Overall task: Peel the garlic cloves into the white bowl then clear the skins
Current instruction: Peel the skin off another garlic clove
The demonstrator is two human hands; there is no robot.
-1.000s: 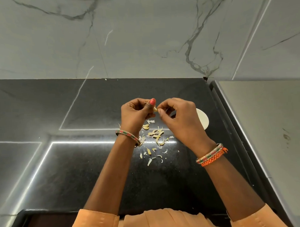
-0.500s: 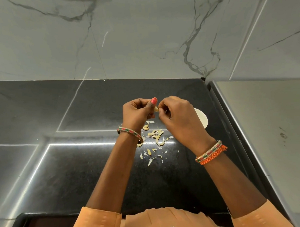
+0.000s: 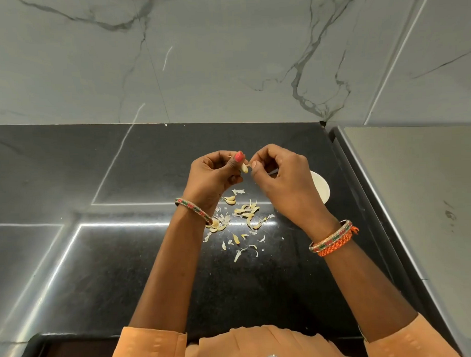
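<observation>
I see a grey veined wall [image 3: 225, 58] across the far side, and below it the black worktop [image 3: 98, 263] that fills most of my view, with bright strips of light reflected on its polish. A paler grey surface [image 3: 422, 198] adjoins it on the right.

My two forearms reach out from orange sleeves [image 3: 152, 346] at the near edge. A bangle [image 3: 193, 209] sits on the left wrist, and bangles with an orange thread [image 3: 332, 237] on the right.

Both hands are raised above the middle of the worktop, close together. My left hand [image 3: 211, 176] is curled, its grip pinching a small pale clove [image 3: 244, 168] between the thumb with the red nail and the fingers. My right hand [image 3: 282, 182] is curled too, its thumb and fingertips meeting right beside the clove's tip; I cannot tell whether they actually hold a bit of skin or only touch it.

The bowl [image 3: 321, 187] stands on the worktop to the right, mostly hidden behind my right hand, only its white right rim showing.

Below and between the hands, skins [image 3: 247, 212] lie scattered on the worktop, a loose patch of yellowish curls and white flakes, with smaller flakes [image 3: 238, 254] trailing toward me.
</observation>
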